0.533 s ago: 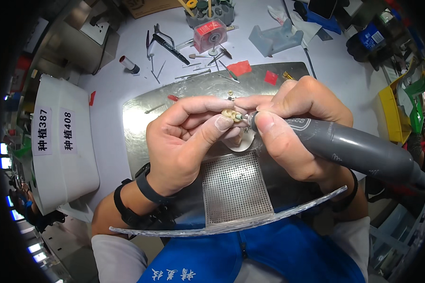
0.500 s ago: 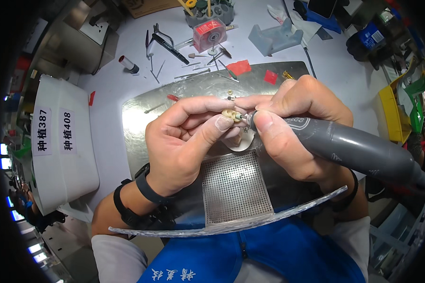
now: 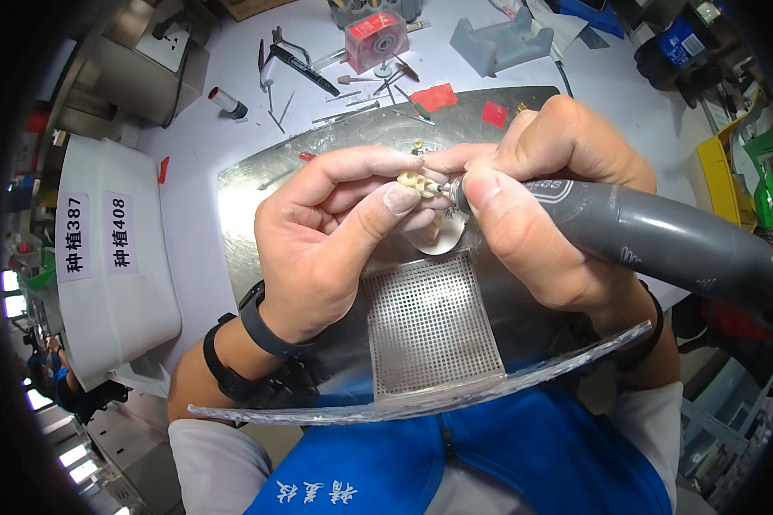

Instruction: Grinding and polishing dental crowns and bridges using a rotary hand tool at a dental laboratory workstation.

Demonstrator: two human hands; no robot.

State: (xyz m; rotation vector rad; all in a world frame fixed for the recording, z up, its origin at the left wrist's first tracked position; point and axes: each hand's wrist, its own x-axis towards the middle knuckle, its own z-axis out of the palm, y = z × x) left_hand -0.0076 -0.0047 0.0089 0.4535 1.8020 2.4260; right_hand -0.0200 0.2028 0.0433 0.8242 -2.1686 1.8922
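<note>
My left hand (image 3: 322,245) pinches a small cream-coloured dental bridge (image 3: 413,182) between thumb and fingers. My right hand (image 3: 532,240) grips a thick dark grey rotary handpiece (image 3: 670,232) near its front end. The thin bur (image 3: 443,187) at its tip meets the right side of the bridge, though whether it touches is too small to tell. Both hands are close together above a metal tray (image 3: 245,206). Just below the fingertips, a round whitish piece (image 3: 444,238) is partly hidden by my left hand.
A perforated metal plate (image 3: 429,326) is set into the tray, with a clear curved edge (image 3: 421,414) in front. Burs, a black marker (image 3: 305,70), a red tape dispenser (image 3: 376,41) and a grey stand (image 3: 500,47) lie beyond. A white bin (image 3: 116,257) stands left.
The view has shifted, so the hands and tray appear slightly higher in the picture. Both hands keep their hold, and the handpiece's rear end appears lower relative to its tip.
</note>
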